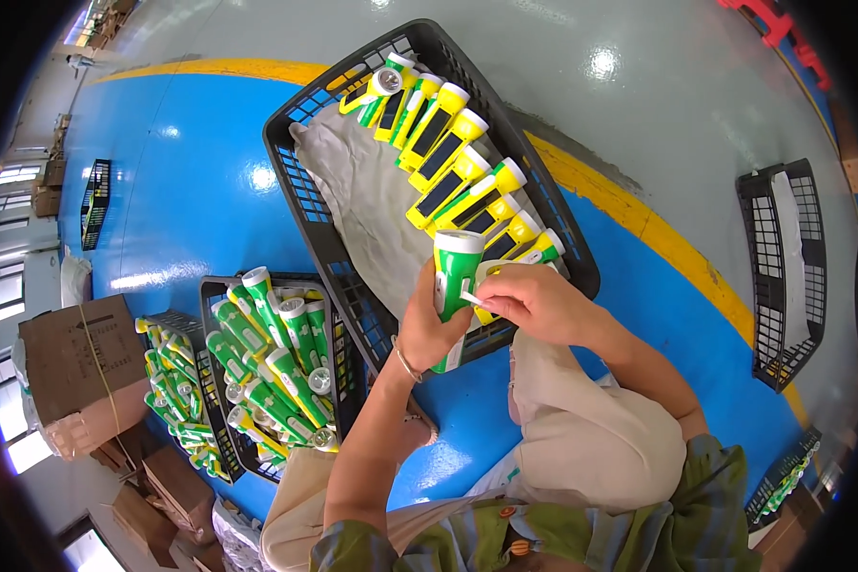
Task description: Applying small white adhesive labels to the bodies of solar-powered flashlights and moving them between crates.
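Observation:
A green and white flashlight (456,265) stands nearly upright in my left hand (427,319), its wide white head at the top. The fingers of that hand wrap round its body. My right hand (541,300) is closed in a pinch on a small white strip (471,299), held against the flashlight's side; what the strip is I cannot tell. Just beyond both hands is a black plastic crate (307,212) lined with grey sheeting (362,195). Along its right side lies a row of yellow and green flashlights (440,157), several with dark panels facing up.
Left of my legs, a black crate (221,381) is heaped with green and white flashlights (275,357); another full crate (221,443) adjoins it. Cardboard boxes (84,367) are stacked at far left. A lined black crate (782,272) sits at right, past a yellow floor line (629,205).

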Available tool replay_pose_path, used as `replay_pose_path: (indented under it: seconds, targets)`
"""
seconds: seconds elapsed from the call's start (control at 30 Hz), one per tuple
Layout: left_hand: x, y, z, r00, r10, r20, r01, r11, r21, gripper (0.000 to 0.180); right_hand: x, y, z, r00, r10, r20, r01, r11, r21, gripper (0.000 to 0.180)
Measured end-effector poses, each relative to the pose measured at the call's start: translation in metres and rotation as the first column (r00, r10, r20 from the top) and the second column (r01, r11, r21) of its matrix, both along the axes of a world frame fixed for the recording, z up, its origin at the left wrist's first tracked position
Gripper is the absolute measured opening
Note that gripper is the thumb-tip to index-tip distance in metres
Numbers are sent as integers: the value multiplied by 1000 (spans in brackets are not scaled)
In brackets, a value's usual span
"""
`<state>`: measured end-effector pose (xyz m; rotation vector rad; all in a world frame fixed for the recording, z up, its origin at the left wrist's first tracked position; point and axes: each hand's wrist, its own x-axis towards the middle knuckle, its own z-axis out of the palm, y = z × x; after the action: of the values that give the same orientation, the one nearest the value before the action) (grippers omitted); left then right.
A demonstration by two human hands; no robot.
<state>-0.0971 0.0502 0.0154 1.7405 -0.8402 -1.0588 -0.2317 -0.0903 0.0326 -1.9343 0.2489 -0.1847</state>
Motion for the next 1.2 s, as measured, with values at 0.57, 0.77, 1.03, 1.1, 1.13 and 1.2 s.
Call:
replay_pose_path:
  seconds: [0.57, 0.77, 1.03, 1.1, 1.13, 1.2]
  targets:
    - [-20, 9, 24, 979, 85, 186, -63, 991, -121, 46, 2, 8, 11, 972, -234, -29, 222, 950, -221, 18]
    - [-6, 10, 10, 1000, -6, -6, 5, 987, -161, 45, 3, 7, 9, 980, -199, 18, 198, 951, -238, 21]
    - [-1, 21, 11, 917, 376, -134, -375, 926, 36, 35, 10, 17, 5, 990, -30, 137, 53, 985, -165, 10]
    - [0, 32, -10, 912, 407, -45, -409, 913, -19, 39, 12, 26, 13, 992, 101, 76, -66, 927, -368, 10]
    - [5, 36, -16, 886, 460, 51, -462, 886, 45, 32, 12, 27, 15, 990, 136, 36, -112, 918, -381, 11]
    - [35, 56, -24, 724, 690, -12, -684, 720, 121, 22, 11, 45, 12, 957, 255, 140, -213, 942, -259, 11]
